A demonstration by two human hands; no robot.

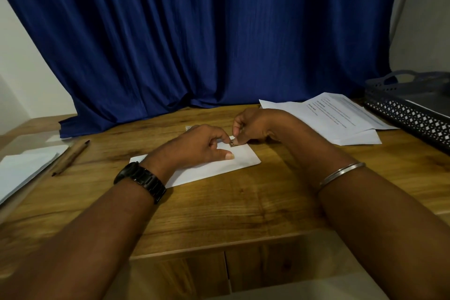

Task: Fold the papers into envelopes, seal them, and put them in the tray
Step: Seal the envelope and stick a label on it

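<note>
My left hand (pixel 202 147) and right hand (pixel 254 126) both pinched a tiny sticker (pixel 232 143), right over the envelope (pixel 244 158) under my left palm. It looked thin, light and bendy, best held by its edges.

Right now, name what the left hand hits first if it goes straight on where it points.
Likely the right hand: the left hand points right across the folded paper, their fingertips almost meeting at a small dark piece.
</note>
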